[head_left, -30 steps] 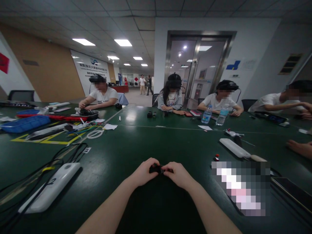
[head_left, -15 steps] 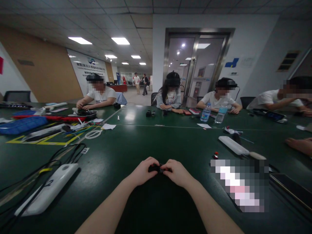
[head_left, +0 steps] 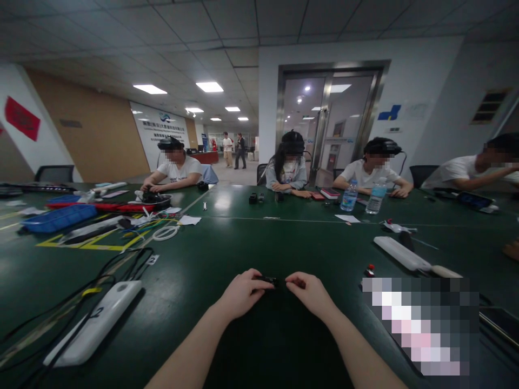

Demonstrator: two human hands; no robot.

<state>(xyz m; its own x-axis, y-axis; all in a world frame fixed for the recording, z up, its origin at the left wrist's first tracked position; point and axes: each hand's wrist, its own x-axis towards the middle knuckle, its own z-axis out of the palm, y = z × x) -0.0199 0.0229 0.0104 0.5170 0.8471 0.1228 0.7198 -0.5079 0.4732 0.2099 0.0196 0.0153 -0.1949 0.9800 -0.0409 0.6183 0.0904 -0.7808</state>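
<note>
My left hand [head_left: 243, 294] is closed around a small black object [head_left: 268, 281] in front of me, just over the table. The object is short and dark, and its kind cannot be made out. My right hand [head_left: 308, 290] is a little to the right of it, apart from it, with thumb and fingertips pinched together. Whatever those fingertips hold, if anything, is too small or hidden to see.
A white power strip [head_left: 97, 324] with black cables lies at left, beyond it a blue tray [head_left: 59, 217]. To the right are a pixelated flat item [head_left: 421, 329], a white bar [head_left: 401, 253] and water bottles [head_left: 376, 197]. Several people sit across the green table [head_left: 227, 243].
My right hand has come away from the black object, leaving a gap, while my left hand keeps it. The view has tilted up and turned slightly left.
</note>
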